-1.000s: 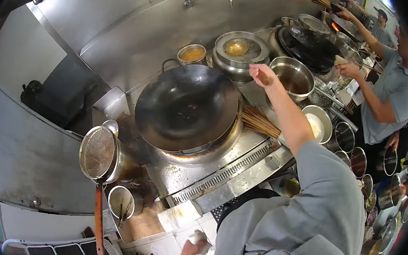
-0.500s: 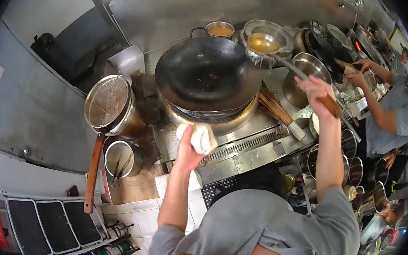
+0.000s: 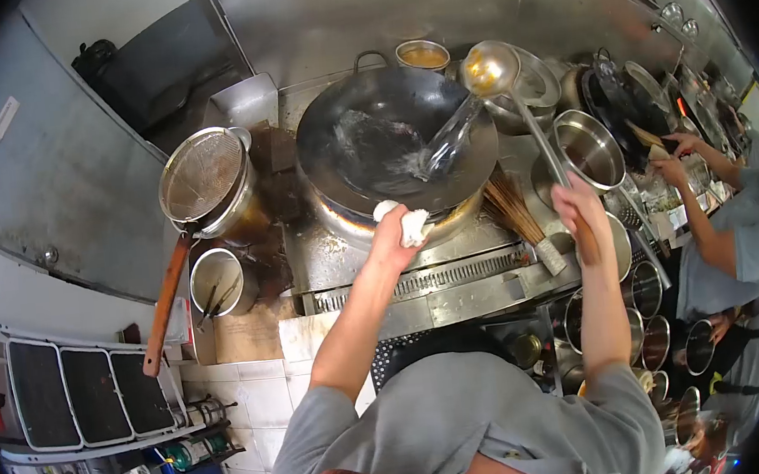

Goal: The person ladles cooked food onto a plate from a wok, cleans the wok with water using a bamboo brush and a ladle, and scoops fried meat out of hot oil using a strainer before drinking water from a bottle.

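My left hand (image 3: 389, 239) is closed on a folded white cloth (image 3: 413, 227), pressed at the near rim of the large black wok (image 3: 326, 151). The wok sits on the burner ring. Gripped in my right hand (image 3: 579, 206) is a long-handled ladle (image 3: 493, 68) with a wooden grip. Its bowl is tipped over the wok's far right rim. A stream of clear liquid (image 3: 453, 145) falls from it and spreads over the wok's bottom. Right of the wok lies a bamboo wok brush (image 3: 516, 210), below a steel pot (image 3: 588, 148).
A strainer (image 3: 203, 174) with a wooden handle rests on a pot at left, above a container with utensils (image 3: 218, 283). Behind the wok stand a small pot of brownish liquid (image 3: 423, 54) and a larger basin (image 3: 540, 84). Another person (image 3: 727, 240) works at right.
The ladle has tipped, and liquid now pours into the wok. My left hand has brought the cloth up and right to the wok's rim. My right hand has shifted slightly left and down.
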`<state>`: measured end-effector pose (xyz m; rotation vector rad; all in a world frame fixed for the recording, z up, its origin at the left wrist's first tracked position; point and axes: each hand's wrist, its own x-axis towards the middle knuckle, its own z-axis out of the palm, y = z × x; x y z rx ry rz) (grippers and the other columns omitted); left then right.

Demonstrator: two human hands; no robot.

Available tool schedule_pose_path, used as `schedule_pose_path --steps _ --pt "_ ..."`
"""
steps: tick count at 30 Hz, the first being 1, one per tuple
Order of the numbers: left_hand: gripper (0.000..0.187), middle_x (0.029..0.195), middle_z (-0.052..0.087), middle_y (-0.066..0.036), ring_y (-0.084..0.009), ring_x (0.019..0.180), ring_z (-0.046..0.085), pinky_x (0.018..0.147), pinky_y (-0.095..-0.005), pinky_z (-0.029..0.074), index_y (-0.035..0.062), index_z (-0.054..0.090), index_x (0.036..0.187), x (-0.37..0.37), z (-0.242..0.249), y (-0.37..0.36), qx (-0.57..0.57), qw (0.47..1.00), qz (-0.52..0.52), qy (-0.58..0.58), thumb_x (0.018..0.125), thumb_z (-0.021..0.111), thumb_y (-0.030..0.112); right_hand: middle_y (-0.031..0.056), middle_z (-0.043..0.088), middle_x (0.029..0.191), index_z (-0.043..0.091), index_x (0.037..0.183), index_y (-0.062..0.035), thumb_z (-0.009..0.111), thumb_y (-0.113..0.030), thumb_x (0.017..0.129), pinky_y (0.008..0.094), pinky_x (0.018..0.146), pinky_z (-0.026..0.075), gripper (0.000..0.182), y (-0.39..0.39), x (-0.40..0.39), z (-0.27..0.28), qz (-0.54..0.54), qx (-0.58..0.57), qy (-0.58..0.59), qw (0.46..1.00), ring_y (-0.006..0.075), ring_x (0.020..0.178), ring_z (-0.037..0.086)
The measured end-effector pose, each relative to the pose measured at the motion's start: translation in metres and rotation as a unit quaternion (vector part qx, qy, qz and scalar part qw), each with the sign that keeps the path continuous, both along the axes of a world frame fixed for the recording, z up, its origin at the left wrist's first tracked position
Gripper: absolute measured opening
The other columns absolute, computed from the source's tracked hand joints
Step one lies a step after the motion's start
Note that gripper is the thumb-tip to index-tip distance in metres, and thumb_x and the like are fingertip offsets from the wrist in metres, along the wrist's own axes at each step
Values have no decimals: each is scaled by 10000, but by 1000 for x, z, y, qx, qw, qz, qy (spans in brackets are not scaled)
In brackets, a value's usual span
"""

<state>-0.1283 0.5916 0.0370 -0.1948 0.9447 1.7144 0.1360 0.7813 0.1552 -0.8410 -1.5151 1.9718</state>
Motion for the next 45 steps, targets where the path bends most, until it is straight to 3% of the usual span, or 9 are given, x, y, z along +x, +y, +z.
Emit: schedule_pose_path --steps 8,12,15,22,27,31,36,43,45 --pt "71 781 615 -73 -234 652 581 482 -371 432 151 520 900 -7 11 -3 13 998 46 41 858 493 202 143 600 639 463 1150 59 571 -35 731 341 404 451 442 176 -88 -78 -108 290 -277 910 195 447 534" --pt "117 766 582 -52 -203 645 561 501 -359 442 134 520 912 -1 9 3 -8 995 79 64 899 477 242 47 502 601 479 924 17 579 -17 811 236 451 431 155 220 -91 -65 70 -5 27 997 136 472 496" --pt "197 811 590 -40 -193 708 565 544 -345 447 136 530 934 7 22 1 -29 993 91 71 927 481 326 65 448 713 386 821 33 549 88 816 176 455 455 172 230 -88 -54 45 -415 360 835 115 544 486" --pt "368 1058 624 -43 -184 921 599 729 -350 486 119 547 1132 48 39 -67 81 991 78 78 976 383 409 64 425 752 167 1248 117 437 -9 920 197 404 451 443 124 -48 28 59 -477 380 791 117 500 468" --pt "429 1126 595 -142 -267 962 601 802 -405 509 15 462 1251 62 19 -130 108 992 -25 62 860 550 167 55 525 766 540 953 160 548 -38 867 160 529 449 216 -34 -22 69 -153 -147 308 927 91 576 519" --pt "606 1234 465 -181 -243 984 518 795 -358 470 -11 292 1355 58 47 -116 325 903 -130 -248 884 558 262 -23 483 648 462 719 -53 562 -48 863 139 501 408 175 -37 -37 29 104 -440 363 815 34 549 479" --pt "592 1304 429 -200 -307 1170 441 946 -420 404 -4 358 1340 38 69 -77 286 905 -174 -260 871 571 287 59 554 620 547 715 -16 619 -37 782 222 494 449 100 -116 -73 -8 0 -219 427 877 121 537 547" --pt "519 1350 373 -192 -351 1283 310 1082 -557 202 76 513 1217 31 116 -67 335 921 -62 -192 795 637 350 1 555 610 675 1049 -37 513 -474 921 215 476 424 484 -104 -74 -11 265 10 12 964 65 538 526" --pt "478 1223 451 -159 -307 1124 461 992 -486 371 -6 523 1085 2 107 -81 361 878 67 -308 751 686 295 71 644 691 701 1009 -91 520 -453 918 275 549 502 415 -77 -50 -30 57 217 -235 946 158 623 623"
